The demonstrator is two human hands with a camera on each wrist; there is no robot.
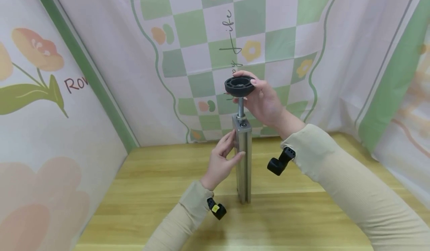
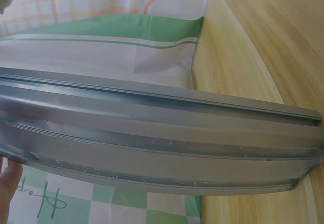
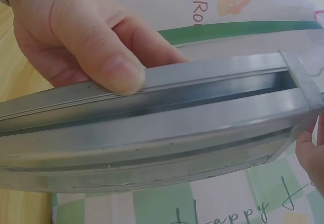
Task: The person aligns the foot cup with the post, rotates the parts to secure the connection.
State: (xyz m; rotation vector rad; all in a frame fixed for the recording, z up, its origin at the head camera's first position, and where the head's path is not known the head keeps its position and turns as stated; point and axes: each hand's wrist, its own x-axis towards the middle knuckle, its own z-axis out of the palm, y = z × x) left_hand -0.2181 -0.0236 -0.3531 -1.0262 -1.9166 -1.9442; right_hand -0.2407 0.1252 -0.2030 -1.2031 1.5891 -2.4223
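An aluminium profile (image 1: 244, 161) stands upright on the table, its long grooves facing forward and to the side. From its top plate a threaded rod (image 1: 240, 108) rises through a nut, carrying a black round levelling foot (image 1: 239, 92), cup side up. My left hand (image 1: 219, 164) grips the profile's upper part from the left, with thumb and fingers on opposite sides; the right wrist view shows its thumb (image 3: 121, 74) lying along one edge. Up at the foot, my right hand (image 1: 267, 102) holds the rim, thumb on top and fingers behind and below, partly hidden.
The wooden table (image 1: 151, 191) spreads out around the profile's base. Behind it hangs a green-and-white checked curtain (image 1: 198, 30), close to the table's back edge. Printed cloth panels (image 1: 40, 131) close in the left and right sides.
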